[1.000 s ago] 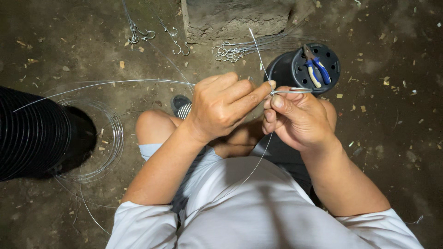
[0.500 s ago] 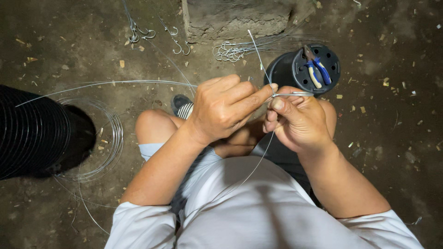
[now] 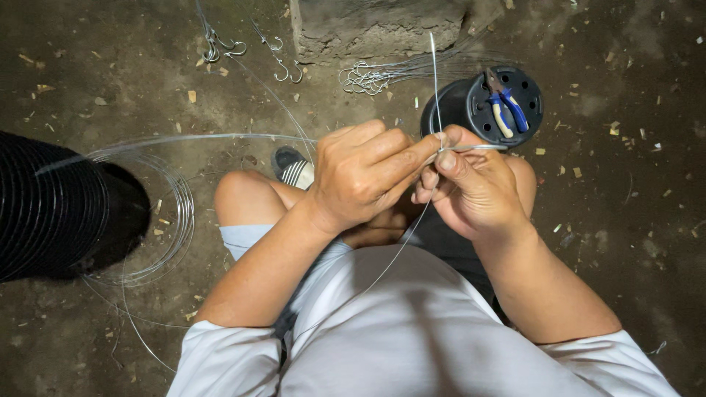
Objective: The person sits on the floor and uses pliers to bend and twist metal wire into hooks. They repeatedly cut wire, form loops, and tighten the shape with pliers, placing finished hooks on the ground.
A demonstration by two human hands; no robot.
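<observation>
On the dirt floor [image 3: 625,242] we find our left hand [image 3: 364,176] and right hand [image 3: 474,187] both pinching the wire [image 3: 435,81] above our lap. Pliers [image 3: 506,110] lie on a black stool [image 3: 460,106]; a wire coil [image 3: 173,213] is left.

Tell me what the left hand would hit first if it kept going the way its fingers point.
The left hand points right, and its fingertips already meet the right hand at the thin wire. So the right hand comes first; the black stool lies farther on.

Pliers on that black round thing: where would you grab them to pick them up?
Grab the pliers by the blue and pale handles, coming from above. They lie flat on the black round stand, handles toward the person, metal jaws pointing away.
</observation>
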